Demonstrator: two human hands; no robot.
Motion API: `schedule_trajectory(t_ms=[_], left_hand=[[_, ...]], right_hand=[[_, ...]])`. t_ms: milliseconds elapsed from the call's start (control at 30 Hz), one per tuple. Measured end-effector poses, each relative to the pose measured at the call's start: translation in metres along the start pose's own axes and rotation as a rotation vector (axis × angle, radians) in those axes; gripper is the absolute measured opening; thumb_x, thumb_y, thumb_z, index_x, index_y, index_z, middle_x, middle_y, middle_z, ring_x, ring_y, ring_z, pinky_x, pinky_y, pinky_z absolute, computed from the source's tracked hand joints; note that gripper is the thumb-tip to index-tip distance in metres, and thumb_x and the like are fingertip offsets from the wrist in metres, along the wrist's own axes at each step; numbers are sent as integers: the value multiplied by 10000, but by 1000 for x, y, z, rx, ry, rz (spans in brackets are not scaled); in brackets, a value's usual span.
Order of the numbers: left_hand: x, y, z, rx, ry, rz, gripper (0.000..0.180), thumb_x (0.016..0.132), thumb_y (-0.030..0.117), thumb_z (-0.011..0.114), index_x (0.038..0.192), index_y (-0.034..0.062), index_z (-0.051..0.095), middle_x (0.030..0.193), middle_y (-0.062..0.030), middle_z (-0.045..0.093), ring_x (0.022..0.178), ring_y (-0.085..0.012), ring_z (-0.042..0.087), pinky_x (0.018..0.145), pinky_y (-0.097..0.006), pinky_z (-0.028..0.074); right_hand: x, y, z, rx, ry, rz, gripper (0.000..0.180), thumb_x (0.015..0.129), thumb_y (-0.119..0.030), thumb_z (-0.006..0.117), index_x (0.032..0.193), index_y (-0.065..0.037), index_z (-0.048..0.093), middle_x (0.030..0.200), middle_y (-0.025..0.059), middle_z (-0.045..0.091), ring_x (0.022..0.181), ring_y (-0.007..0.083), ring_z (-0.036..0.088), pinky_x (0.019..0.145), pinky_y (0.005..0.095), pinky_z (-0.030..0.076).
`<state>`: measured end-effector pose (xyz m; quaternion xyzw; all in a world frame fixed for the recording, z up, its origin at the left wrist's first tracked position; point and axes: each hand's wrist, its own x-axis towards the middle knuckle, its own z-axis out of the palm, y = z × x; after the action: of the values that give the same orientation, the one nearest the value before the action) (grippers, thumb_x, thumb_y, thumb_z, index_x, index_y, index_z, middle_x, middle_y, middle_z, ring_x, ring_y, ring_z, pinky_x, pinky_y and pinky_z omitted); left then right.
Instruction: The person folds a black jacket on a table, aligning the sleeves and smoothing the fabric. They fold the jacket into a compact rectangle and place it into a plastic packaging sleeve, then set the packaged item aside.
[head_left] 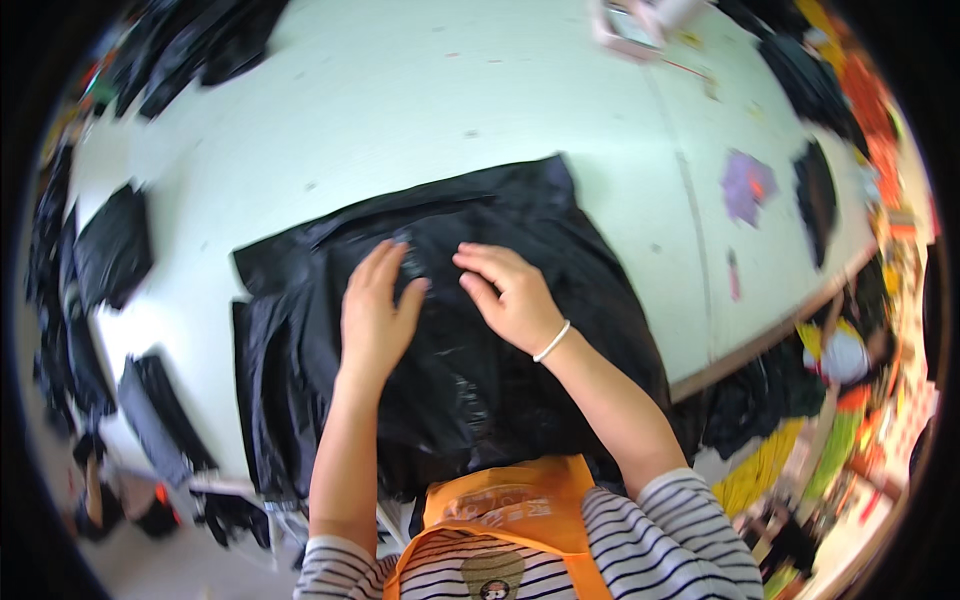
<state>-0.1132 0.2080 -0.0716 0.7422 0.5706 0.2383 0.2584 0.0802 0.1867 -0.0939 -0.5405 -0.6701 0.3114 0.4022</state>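
Observation:
A black, slightly shiny garment (450,370) lies spread in front of me, with a long straight band along its far edge and loose folds on its left side. My left hand (380,310) rests on or just over its middle, fingers stretched out and thumb apart. To the right of it, my right hand (512,300), with a white band at the wrist, is over the same cloth, fingers a little bent and thumb apart. Neither hand grips anything. Whether the palms press on the cloth cannot be made out.
The pale table (400,120) bears folded dark bundles (115,245) on the left and a dark pile (200,50) at far left. A pink box (628,28), a purple scrap (745,187) and a small pink tool (734,275) lie right. Another person (845,350) is beyond the right edge.

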Motion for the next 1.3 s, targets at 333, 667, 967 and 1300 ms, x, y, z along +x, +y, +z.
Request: schedule_trajectory(t_ms=[333, 667, 967, 1300], left_hand=[[-22, -48, 43, 262, -83, 89, 588, 809, 208, 636, 1339, 40, 443, 1409, -183, 395, 1294, -371, 365, 1062, -432, 299], [38, -55, 31, 47, 198, -30, 241, 745, 135, 713, 960, 32, 679, 966, -107, 628, 888, -266, 599, 775, -331, 484], [65, -71, 36, -79, 38, -177, 134, 773, 132, 682, 847, 21, 695, 749, -101, 637, 615, -178, 582, 598, -281, 457], [83, -87, 19, -103, -168, -42, 145, 787, 137, 662, 856, 9, 652, 716, -116, 628, 616, -212, 584, 601, -311, 453]], right_hand=[[-156, 243, -297, -880, 632, 630, 319, 824, -86, 592, 1129, 2, 556, 1106, 203, 577, 1086, 355, 527, 948, 424, 412], [-137, 233, -279, -633, 513, 547, 287, 941, -186, 521, 1142, 17, 490, 1059, 129, 546, 930, 240, 558, 819, 334, 460], [49, 35, -38, -68, -140, 111, 173, 828, -142, 677, 945, -45, 593, 867, 88, 582, 750, 214, 625, 636, 283, 489], [107, 31, 33, -442, -491, -11, 259, 863, -334, 602, 873, -76, 614, 885, 75, 596, 752, 283, 615, 648, 368, 507]])
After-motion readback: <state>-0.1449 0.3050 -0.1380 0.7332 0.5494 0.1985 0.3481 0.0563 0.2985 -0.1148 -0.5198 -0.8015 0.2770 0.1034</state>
